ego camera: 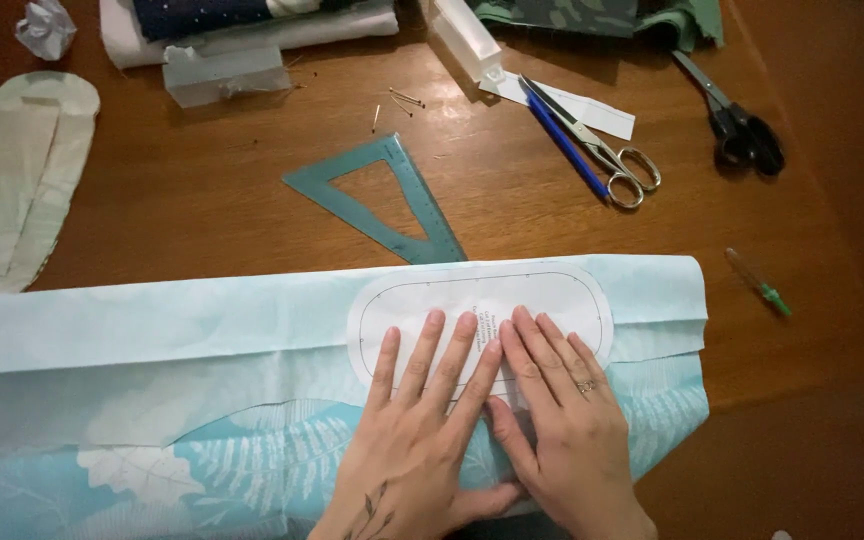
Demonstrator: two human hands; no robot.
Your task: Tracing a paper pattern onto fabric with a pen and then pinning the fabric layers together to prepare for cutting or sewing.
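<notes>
A white oval paper pattern (482, 315) is pressed flat on light blue leaf-print fabric (202, 400) by the left hand (417, 440) and right hand (562, 430), side by side, fingers spread. Far on the brown wooden table (202, 200), a teal triangle ruler (392, 200) is seen.

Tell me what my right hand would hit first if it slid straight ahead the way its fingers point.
Probably the blue pen beside the silver scissors, after your right hand leaves the white oval paper pattern and pale blue leaf-print fabric; depth is uncertain.

place: home sewing table | signs: scissors (607, 150), loose pins (397, 103) (on wood), folded fabric (252, 20), set square (382, 200)
</notes>
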